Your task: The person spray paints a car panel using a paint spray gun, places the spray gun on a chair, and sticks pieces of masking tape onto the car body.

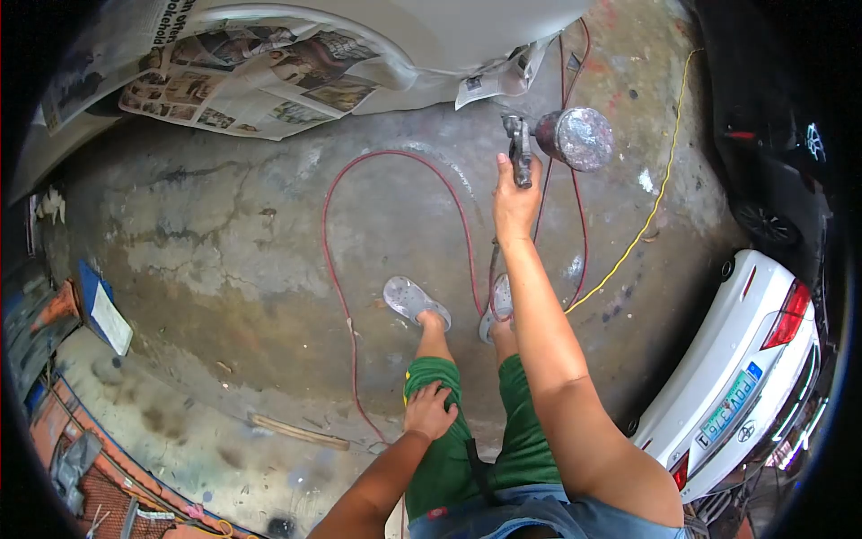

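Note:
My right hand (518, 199) is wrapped round the handle of a spray gun (518, 148), held out in front of me at the upper right of centre. A round, paint-stained cup (584, 139) is joined to the gun's right side. The gun is near the lower edge of a light-coloured car body (467, 36), apart from it. My left hand (431, 411) rests on the green shorts at my left thigh, its fingers spread and holding nothing.
Newspaper (269, 81) covers part of the car body. A red hose (328, 216) loops over the concrete floor around my feet, and a yellow cord (660, 198) runs at the right. A white car (732, 368) stands lower right, a dark vehicle (763, 108) upper right.

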The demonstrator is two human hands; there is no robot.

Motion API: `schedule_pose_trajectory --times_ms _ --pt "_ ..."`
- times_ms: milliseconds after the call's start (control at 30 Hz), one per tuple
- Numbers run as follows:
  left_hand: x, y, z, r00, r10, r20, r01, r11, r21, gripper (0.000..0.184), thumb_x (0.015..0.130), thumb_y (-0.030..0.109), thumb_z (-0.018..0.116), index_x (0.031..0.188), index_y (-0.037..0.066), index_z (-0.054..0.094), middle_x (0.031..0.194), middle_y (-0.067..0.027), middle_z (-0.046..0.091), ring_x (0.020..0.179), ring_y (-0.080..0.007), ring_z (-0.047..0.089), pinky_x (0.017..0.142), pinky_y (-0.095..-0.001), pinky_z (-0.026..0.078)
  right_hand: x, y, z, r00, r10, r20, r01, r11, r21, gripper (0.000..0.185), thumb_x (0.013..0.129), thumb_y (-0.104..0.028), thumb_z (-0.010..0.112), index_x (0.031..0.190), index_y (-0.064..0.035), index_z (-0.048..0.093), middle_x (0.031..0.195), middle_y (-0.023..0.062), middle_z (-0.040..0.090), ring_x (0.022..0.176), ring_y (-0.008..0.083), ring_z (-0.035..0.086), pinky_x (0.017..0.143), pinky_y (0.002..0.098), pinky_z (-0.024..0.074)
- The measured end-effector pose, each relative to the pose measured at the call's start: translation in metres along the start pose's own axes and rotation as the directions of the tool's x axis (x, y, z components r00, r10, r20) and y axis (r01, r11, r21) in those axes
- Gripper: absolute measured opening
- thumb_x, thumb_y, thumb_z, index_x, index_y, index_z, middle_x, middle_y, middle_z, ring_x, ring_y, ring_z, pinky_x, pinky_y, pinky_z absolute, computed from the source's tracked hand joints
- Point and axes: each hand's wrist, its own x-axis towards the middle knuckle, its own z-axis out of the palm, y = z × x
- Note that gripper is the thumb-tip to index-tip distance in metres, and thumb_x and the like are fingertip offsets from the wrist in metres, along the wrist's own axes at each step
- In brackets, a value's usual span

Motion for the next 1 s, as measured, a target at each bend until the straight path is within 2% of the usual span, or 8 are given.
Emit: schedule_pose_trajectory --times_ms 300,400,433,600,733,833,900,1000 --pt "-0.002 -0.009 -0.017 1.0 -0.007 -0.005 0.007 1.0 -0.006 0.047 0.085 0.037 0.066 0.127 0.015 0.066 0.144 -0.01 0.053 0.132 -0.0299 0.051 0.112 -0.0445 0.04 -0.057 -0.072 0.038 0.941 -0.067 0.33 0.061 0.998 0.03 0.044 0.09 -0.039 0.075 0.119 -0.0091 0.06 0.088 0.0175 0.068 0.082 0.0337 0.067 0.073 0.0403 0.0504" --pt "-0.001 -0.01 -0.019 0.998 -0.03 0.061 0.032 0.999 -0.021 0.051 0.086 0.039 0.064 0.131 0.014 0.063 0.149 -0.0106 0.048 0.137 -0.0298 0.045 0.115 -0.0454 0.036 -0.056 -0.084 0.026 0.948 0.008 0.319 -0.002 1.0 -0.019 0.043 0.089 -0.037 0.076 0.116 -0.0077 0.061 0.084 0.0167 0.068 0.076 0.0323 0.066 0.072 0.0399 0.0506" --pt "-0.001 -0.009 -0.021 0.997 -0.038 0.065 0.04 0.999 -0.024 0.052 0.086 0.039 0.064 0.131 0.014 0.062 0.15 -0.0108 0.047 0.138 -0.0298 0.044 0.115 -0.0455 0.036 -0.052 -0.083 0.02 0.963 -0.149 0.225 0.149 0.989 0.02 0.042 0.09 -0.036 0.076 0.115 -0.0067 0.06 0.079 0.0152 0.065 0.069 0.0276 0.062 0.07 0.0389 0.0503" --pt "-0.007 -0.005 -0.029 0.991 -0.112 0.071 0.113 0.994 -0.007 0.061 0.087 0.042 0.064 0.14 0.013 0.056 0.154 -0.0125 0.042 0.142 -0.0319 0.038 0.116 -0.0466 0.036 -0.024 -0.082 -0.03 0.995 -0.098 0.033 0.099 0.995 -0.024 0.039 0.093 -0.035 0.073 0.112 -0.0052 0.058 0.074 0.0115 0.061 0.066 0.0203 0.057 0.068 0.0357 0.0489" --pt "-0.014 -0.012 -0.03 0.944 -0.307 0.121 0.322 0.938 -0.128 0.078 0.086 0.048 0.065 0.15 0.011 0.041 0.156 -0.0173 0.038 0.143 -0.0365 0.038 0.116 -0.047 0.035 -0.019 -0.105 -0.055 0.989 0.148 -0.025 -0.146 0.987 0.066 0.039 0.094 -0.036 0.072 0.112 -0.004 0.056 0.071 0.0082 0.059 0.066 0.02 0.055 0.065 0.0364 0.0467" --pt "-0.025 -0.028 -0.037 0.912 -0.369 0.179 0.402 0.89 -0.214 0.09 0.085 0.053 0.067 0.155 0.009 0.033 0.158 -0.0217 0.033 0.143 -0.0395 0.037 0.116 -0.046 0.035 -0.025 -0.116 -0.049 0.992 0.125 -0.015 -0.126 0.986 -0.106 0.04 0.095 -0.036 0.071 0.112 -0.0039 0.056 0.072 0.0076 0.059 0.067 0.0201 0.055 0.066 0.0373 0.0466" --pt "-0.037 -0.038 -0.044 0.883 -0.411 0.224 0.463 0.84 -0.283 0.095 0.083 0.056 0.069 0.155 0.006 0.031 0.159 -0.0251 0.031 0.143 -0.041 0.038 0.116 -0.0453 0.035 -0.04 -0.132 -0.034 0.999 0.054 0.01 -0.053 0.997 -0.06 0.039 0.095 -0.036 0.071 0.113 -0.0044 0.055 0.072 0.0086 0.06 0.067 0.0202 0.056 0.066 0.0373 0.0469" --pt "-0.056 -0.065 -0.029 0.92 -0.341 0.194 0.392 0.815 -0.426 0.099 0.082 0.057 0.07 0.154 0.001 0.031 0.155 -0.0284 0.036 0.142 -0.0419 0.039 0.115 -0.045 0.036 -0.063 -0.15 0.0 0.998 -0.055 0.042 0.055 0.998 0.016 0.04 0.093 -0.036 0.072 0.114 -0.0066 0.056 0.075 0.013 0.062 0.067 0.0206 0.057 0.065 0.0376 0.0475"
